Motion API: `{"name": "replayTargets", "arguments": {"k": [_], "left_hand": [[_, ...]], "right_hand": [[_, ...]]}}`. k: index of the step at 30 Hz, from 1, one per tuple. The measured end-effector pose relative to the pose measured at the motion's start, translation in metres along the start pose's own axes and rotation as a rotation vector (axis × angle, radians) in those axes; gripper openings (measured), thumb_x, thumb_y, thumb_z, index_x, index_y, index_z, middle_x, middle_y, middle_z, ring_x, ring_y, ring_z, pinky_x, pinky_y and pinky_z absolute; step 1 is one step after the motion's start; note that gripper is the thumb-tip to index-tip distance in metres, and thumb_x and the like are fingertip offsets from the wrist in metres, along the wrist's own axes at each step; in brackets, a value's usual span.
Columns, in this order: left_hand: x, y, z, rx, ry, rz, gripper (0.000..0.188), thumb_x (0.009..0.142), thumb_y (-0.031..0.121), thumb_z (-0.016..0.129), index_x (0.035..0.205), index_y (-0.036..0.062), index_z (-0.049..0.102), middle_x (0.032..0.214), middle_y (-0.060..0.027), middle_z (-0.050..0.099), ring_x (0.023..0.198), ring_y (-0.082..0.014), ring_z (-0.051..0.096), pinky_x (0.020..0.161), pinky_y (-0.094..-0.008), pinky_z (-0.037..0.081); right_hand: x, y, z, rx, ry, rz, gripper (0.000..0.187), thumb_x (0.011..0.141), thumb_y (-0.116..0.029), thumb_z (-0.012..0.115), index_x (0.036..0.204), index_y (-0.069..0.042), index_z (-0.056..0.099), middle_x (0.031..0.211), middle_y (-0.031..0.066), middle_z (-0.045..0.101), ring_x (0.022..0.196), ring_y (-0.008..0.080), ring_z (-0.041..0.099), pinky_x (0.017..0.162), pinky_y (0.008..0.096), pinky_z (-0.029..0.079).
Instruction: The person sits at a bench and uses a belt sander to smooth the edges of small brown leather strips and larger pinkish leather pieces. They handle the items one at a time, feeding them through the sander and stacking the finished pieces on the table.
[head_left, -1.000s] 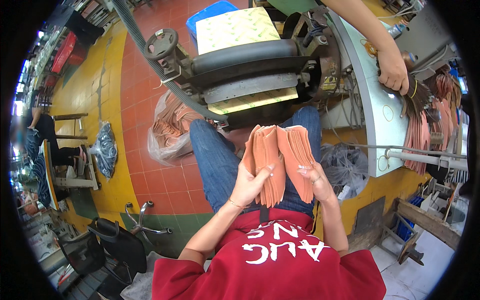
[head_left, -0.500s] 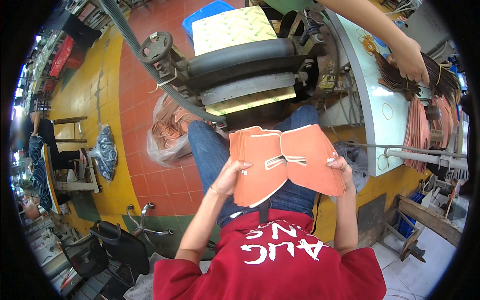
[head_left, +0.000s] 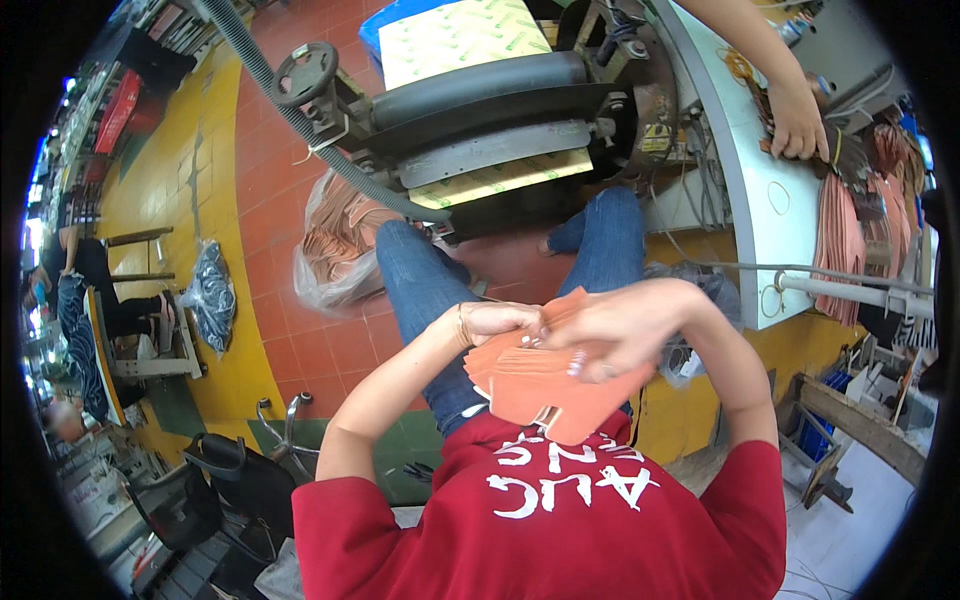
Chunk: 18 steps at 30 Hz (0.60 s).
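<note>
Right hand (head_left: 622, 325) has swung over the orange sheets (head_left: 520, 388) — left hand (head_left: 502, 320) grips them, right's hold unclear — likely fanning, next needing steadiness

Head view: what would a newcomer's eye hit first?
Mid-picture, a fanned stack of orange pieces, gripped by the left hand, with the right hand blurred over it. Top centre, a dark roller machine with yellow patterned sheeting. Bottom centre, the bright red shirt.
</note>
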<state>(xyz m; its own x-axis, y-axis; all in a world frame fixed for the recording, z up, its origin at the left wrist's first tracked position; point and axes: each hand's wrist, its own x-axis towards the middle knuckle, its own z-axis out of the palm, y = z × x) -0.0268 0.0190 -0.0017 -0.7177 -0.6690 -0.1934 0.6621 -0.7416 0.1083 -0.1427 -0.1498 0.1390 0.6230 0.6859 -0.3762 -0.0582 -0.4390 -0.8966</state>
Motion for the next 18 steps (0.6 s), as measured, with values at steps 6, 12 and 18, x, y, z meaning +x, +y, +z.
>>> {"name": "replayTargets", "arguments": {"k": [6, 12, 18], "left_hand": [[-0.025, -0.017, -0.001, 0.000, 0.074, 0.171, 0.044, 0.088, 0.027, 0.046, 0.118, -0.0041, 0.053, 0.115, -0.0144, 0.059, 0.098, -0.0177, 0.061, 0.083, -0.0294, 0.051], [-0.036, -0.039, 0.015, 0.309, 0.090, 0.364, 0.073, 0.080, 0.014, 0.066, 0.140, -0.0013, 0.027, 0.131, -0.0115, 0.047, 0.121, -0.0159, 0.045, 0.098, -0.0310, 0.041], [-0.025, -0.028, 0.037, 0.323, 0.479, 0.253, 0.069, 0.086, 0.027, 0.065, 0.139, 0.0016, 0.028, 0.130, -0.0111, 0.048, 0.120, -0.0164, 0.046, 0.098, -0.0305, 0.042]], "right_hand": [[0.008, -0.019, 0.021, -0.341, 0.539, 0.073, 0.043, 0.073, -0.017, 0.068, 0.110, 0.001, 0.057, 0.116, 0.0189, 0.049, 0.109, 0.0365, 0.049, 0.090, 0.0446, 0.041], [-0.006, 0.019, 0.065, 0.505, 1.169, 0.061, 0.086, 0.069, -0.021, 0.080, 0.139, -0.005, 0.032, 0.138, 0.0160, 0.038, 0.126, 0.0276, 0.040, 0.105, 0.0392, 0.033], [0.033, 0.042, 0.124, 1.048, 1.157, 0.028, 0.091, 0.068, -0.014, 0.082, 0.138, 0.003, 0.027, 0.134, 0.0152, 0.042, 0.126, 0.0208, 0.040, 0.104, 0.0345, 0.034]]}}
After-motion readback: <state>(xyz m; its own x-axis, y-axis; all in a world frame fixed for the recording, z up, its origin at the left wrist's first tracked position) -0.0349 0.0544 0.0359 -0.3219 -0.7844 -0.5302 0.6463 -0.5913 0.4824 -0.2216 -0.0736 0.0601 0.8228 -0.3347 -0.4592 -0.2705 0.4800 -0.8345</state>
